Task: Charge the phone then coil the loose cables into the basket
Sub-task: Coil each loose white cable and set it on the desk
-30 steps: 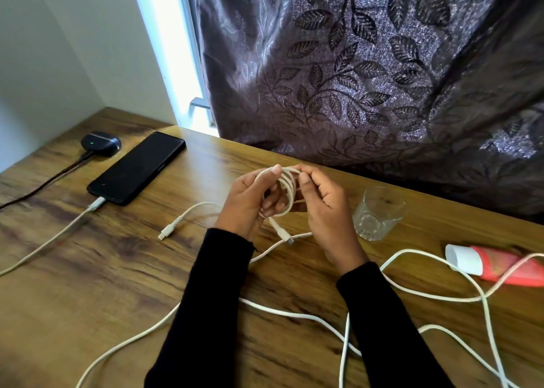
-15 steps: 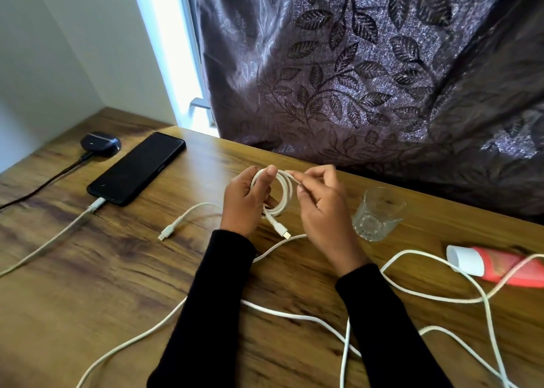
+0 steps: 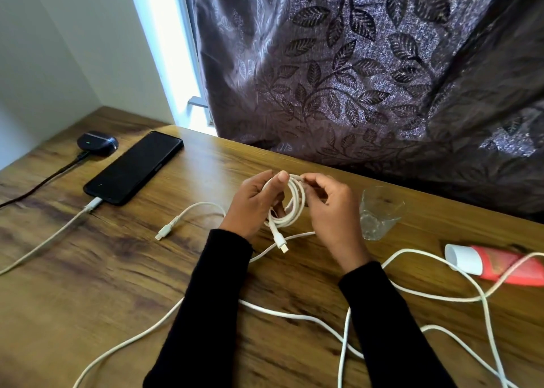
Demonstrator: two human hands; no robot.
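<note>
A black phone (image 3: pixel 134 168) lies at the left of the wooden table (image 3: pixel 123 270), with a white charging cable (image 3: pixel 50 237) plugged into its near end. Above the table's middle, my left hand (image 3: pixel 253 203) holds a small coil of white cable (image 3: pixel 290 208), thumb over its top. My right hand (image 3: pixel 331 208) pinches the same coil at its upper right. One plug end hangs down from the coil (image 3: pixel 282 244). Another loose white cable (image 3: pixel 294 317) trails across the table in front of my arms. No basket is in view.
A black earbud case (image 3: pixel 97 143) with a green light and a dark cord sits behind the phone. A clear glass (image 3: pixel 379 212) stands right of my hands. A red tube with a white cap (image 3: pixel 494 265) lies at the right edge. A patterned curtain (image 3: pixel 368 72) hangs behind the table.
The coil has turned in my hands and sits more upright. Its hanging plug end has swung lower. My right fingers have shifted to the coil's top right.
</note>
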